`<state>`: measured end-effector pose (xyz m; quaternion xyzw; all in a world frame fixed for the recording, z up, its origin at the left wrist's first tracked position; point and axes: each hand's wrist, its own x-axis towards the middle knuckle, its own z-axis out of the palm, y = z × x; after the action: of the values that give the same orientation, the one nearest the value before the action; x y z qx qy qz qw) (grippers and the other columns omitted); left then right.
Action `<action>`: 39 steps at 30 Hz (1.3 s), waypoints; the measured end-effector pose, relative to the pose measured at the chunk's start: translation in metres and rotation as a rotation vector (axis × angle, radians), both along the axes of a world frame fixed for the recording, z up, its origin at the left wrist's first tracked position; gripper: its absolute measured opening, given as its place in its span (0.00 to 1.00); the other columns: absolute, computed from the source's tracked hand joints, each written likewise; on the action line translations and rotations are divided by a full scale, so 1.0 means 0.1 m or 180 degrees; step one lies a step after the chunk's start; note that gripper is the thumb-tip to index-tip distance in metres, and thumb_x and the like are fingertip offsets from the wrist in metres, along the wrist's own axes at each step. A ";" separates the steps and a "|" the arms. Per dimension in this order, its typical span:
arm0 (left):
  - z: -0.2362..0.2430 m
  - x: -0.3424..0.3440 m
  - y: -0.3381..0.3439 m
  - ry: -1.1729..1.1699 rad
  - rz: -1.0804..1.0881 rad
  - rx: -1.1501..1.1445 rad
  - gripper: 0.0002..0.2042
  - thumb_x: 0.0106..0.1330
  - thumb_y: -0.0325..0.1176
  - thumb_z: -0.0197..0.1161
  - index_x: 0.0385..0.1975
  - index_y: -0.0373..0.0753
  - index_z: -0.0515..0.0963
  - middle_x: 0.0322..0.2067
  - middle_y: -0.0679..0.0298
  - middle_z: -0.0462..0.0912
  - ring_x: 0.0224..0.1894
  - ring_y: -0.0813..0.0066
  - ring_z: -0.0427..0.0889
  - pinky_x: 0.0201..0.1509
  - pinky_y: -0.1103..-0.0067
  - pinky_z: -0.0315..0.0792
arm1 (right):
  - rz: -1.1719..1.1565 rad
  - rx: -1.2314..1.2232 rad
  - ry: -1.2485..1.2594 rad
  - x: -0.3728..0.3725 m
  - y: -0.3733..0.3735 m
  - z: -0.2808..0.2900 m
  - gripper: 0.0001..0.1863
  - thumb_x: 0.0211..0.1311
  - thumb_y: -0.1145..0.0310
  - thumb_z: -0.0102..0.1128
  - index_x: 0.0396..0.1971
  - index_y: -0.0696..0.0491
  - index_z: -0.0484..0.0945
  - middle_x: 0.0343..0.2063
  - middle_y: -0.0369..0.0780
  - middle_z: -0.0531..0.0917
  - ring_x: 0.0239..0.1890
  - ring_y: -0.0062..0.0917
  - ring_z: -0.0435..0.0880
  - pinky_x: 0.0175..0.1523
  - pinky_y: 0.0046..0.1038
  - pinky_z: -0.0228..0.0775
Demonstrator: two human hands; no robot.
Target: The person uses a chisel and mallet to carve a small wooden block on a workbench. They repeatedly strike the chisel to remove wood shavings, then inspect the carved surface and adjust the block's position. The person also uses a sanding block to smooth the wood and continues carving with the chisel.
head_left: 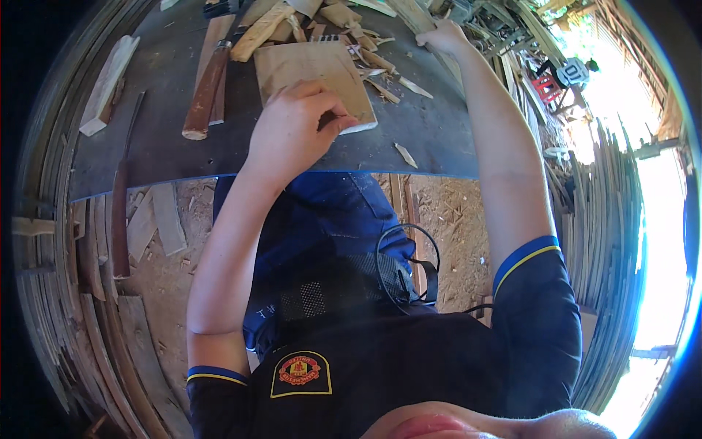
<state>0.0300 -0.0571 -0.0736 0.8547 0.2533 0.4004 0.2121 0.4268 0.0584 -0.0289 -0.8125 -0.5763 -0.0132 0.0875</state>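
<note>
Dark bench, wood scraps past the left hand. That hand curls over the flat board beneath it; right hand on a long wood strip. Can't tell from here if either grips. Looks like steady-and-reach; next move calls for a sure right-hand hold. Left fingertips hidden, strip's end cut off.

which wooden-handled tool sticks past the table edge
The leftmost tool, its handle crossing the edge; the thicker-handled tool, nearer the left hand, doesn't reach it.
</note>
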 end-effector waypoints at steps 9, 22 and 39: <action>-0.03 0.03 0.01 -0.0117 0.0015 0.0218 0.08 0.57 0.34 0.74 0.26 0.39 0.82 0.28 0.62 0.80 0.35 0.61 0.80 0.39 0.67 0.73 | 0.0182 0.0018 0.0225 0.23 -0.17 0.14 0.28 0.43 0.58 0.75 0.43 0.61 0.86 0.34 0.46 0.87 0.38 0.32 0.86 0.48 0.32 0.75; -0.03 0.01 0.03 -0.0060 0.0096 0.0416 0.09 0.57 0.34 0.74 0.28 0.39 0.81 0.31 0.63 0.82 0.37 0.59 0.82 0.40 0.67 0.75 | 0.0969 -0.0308 0.0953 -0.67 -1.60 0.35 0.26 0.46 0.65 0.76 0.46 0.62 0.81 0.35 0.43 0.86 0.37 0.25 0.83 0.47 0.29 0.73; 0.03 0.03 -0.68 -0.0622 0.0081 0.0921 0.06 0.56 0.27 0.71 0.32 0.42 0.81 0.31 0.65 0.81 0.33 0.63 0.83 0.37 0.71 0.75 | 0.1126 0.0236 0.0621 -1.02 -1.86 0.49 0.29 0.45 0.67 0.75 0.47 0.63 0.77 0.35 0.48 0.83 0.39 0.32 0.83 0.50 0.32 0.73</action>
<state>0.0326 -0.1248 -0.0710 0.8300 0.1820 0.5166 0.1054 0.3251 -0.1276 0.0198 -0.6922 -0.6979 0.0600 0.1737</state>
